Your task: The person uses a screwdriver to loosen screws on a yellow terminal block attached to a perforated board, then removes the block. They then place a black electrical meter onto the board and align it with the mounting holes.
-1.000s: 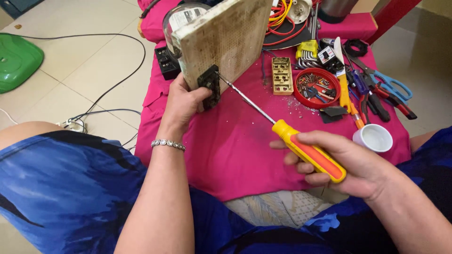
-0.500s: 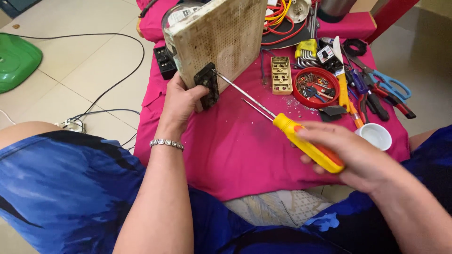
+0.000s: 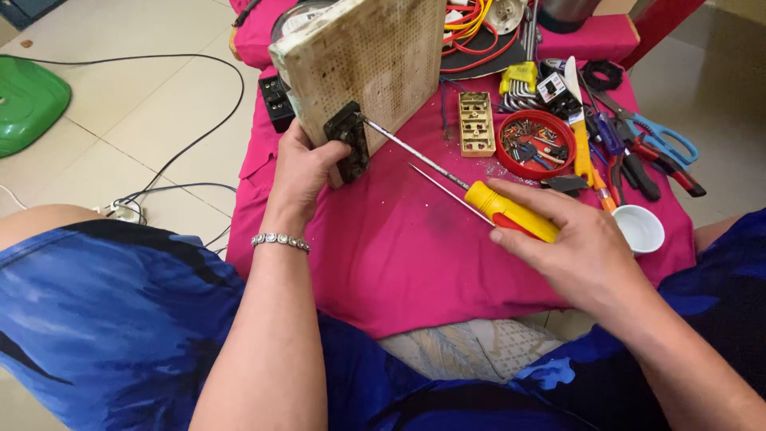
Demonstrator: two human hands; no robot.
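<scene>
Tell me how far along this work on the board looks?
Midway, by the look of it. Already laid out: a red dish of screws and a tan terminal block on the pink cloth. In hand: the left hand steadies the perforated board upright, while the right hand holds the yellow screwdriver, its tip at the black fitting. Left: that fitting remains on the board.

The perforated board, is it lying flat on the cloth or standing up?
Standing up, tilted. The perforated board rests on its lower edge on the pink cloth, and the left hand steadies it by the black part.
</scene>
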